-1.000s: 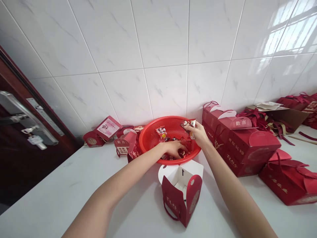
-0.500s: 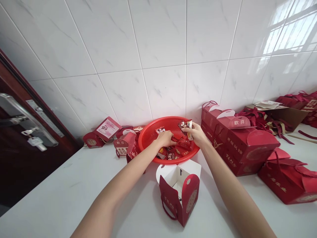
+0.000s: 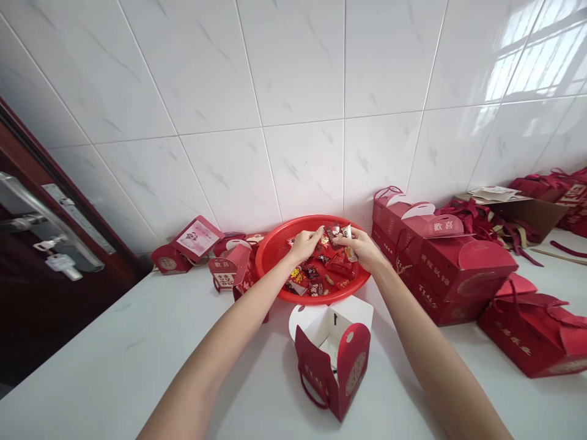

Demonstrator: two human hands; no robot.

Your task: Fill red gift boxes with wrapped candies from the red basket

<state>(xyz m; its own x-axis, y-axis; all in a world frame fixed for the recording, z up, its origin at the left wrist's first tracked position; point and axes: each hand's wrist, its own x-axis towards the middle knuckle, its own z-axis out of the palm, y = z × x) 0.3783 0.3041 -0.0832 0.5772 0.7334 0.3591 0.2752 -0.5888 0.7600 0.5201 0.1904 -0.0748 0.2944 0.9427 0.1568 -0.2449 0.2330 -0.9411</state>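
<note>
A red plastic basket (image 3: 270, 276) stands against the wall, with several wrapped candies (image 3: 315, 287) lying in it. Over its right side, my right hand (image 3: 362, 247) is closed on wrapped candies (image 3: 337, 233), a dark red one and a whitish one among them. My left hand (image 3: 306, 245) is above the middle of the basket, fingertips pinched together beside those candies; a small red wrapper (image 3: 324, 240) shows at its fingertips. In front of the basket stands a red gift box (image 3: 337, 366) with its flaps spread, white inside, a cord handle on its left.
Closed red gift boxes (image 3: 443, 275) are stacked on the right, with another box (image 3: 534, 336) in front. Behind them, a cardboard carton (image 3: 545, 217) holds ribbons. Smaller red boxes (image 3: 232, 266) stand left of the basket. At far left is a dark door (image 3: 55, 311) with keys in its lock.
My left hand has risen from the candies in the basket and moved toward my right hand, a wrapper now at its fingertips. My right hand stays nearly in place, still holding its candies.
</note>
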